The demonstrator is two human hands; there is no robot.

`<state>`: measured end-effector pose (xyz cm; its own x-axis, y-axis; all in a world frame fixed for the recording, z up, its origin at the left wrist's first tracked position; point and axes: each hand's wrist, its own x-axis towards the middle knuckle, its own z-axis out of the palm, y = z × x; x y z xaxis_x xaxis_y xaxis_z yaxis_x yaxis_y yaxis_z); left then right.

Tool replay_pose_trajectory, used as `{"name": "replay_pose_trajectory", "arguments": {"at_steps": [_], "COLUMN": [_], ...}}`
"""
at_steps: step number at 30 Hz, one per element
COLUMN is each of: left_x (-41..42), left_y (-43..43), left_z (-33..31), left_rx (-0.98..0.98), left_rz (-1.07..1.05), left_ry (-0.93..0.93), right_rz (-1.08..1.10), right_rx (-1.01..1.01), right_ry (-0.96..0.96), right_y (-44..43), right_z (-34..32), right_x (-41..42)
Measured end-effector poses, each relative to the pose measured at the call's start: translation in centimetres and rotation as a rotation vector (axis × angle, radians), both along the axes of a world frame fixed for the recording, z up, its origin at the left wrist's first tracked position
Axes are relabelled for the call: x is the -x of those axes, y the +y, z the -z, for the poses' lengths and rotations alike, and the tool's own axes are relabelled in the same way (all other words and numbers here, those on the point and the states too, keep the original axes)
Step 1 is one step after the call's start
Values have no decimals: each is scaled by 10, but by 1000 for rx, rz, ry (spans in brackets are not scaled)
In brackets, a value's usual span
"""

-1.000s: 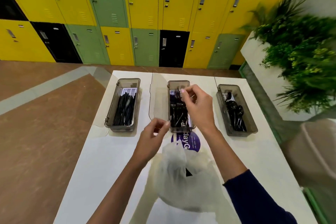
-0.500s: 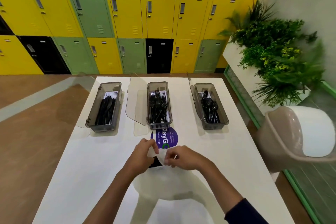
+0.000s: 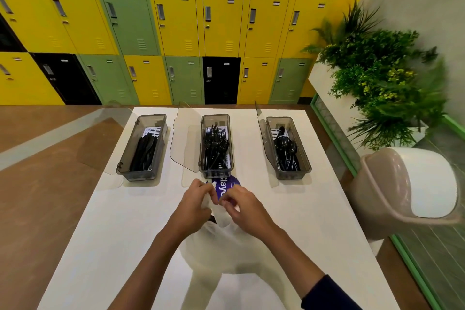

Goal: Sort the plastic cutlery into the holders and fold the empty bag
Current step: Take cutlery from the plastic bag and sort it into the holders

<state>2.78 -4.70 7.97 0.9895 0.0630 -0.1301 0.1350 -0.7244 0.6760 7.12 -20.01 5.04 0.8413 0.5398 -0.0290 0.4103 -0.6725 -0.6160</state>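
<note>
Bag (image 3: 226, 241) lies on the tabletop (image 3: 100, 234); left hand (image 3: 193, 201) and right hand (image 3: 241, 206) pinch its mouth, probably spreading it to reach the dark piece (image 3: 214, 219) inside.

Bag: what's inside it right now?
One dark piece shows at the mouth of the bag, between the left hand and right hand gripping it. Cloudy plastic and the hands hide anything else.

Both hands pinch the translucent bag's (image 3: 221, 241) top edge: left hand (image 3: 192, 205), right hand (image 3: 245, 207). Something dark, perhaps cutlery, shows inside. Three holders stand beyond on the tabletop (image 3: 100, 234).
</note>
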Motion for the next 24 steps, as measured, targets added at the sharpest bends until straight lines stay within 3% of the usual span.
{"name": "replay_pose_trajectory", "arguments": {"at_steps": [2, 5, 8, 13, 15, 17, 19, 21, 22, 24], "left_x": [-3, -4, -2, -2, 0, 1, 2, 1, 1, -1], "left_y": [-2, -1, 4, 19, 20, 18, 15, 11, 11, 11], "left_z": [-5, -11, -14, -9, -6, -2, -4, -9, -11, -17], "left_rx": [30, 108, 137, -71, -138, -143, -106, -31, 3, 54], "left_rz": [-21, -39, -36, 128, 193, 208, 182, 118, 84, 39], "left_ry": [-75, -124, -126, 49, 115, 122, 88, 20, -16, -70], "right_rz": [-99, -235, -293, -321, -311, -206, -20, 28, -11, -103], "right_rx": [17, 221, 310, 541, 579, 460, 72, -292, -333, -232], "right_ry": [-22, 4, 111, 488, 532, 303, 168, 326, 384, 430], "right_y": [9, 9, 0, -21, -23, -17, -5, 7, 12, 19], "right_z": [-3, 3, 4, -4, -7, -8, -12, -18, -20, -18], "right_x": [0, -2, -4, -9, -5, 1, 12, 19, 22, 26]}}
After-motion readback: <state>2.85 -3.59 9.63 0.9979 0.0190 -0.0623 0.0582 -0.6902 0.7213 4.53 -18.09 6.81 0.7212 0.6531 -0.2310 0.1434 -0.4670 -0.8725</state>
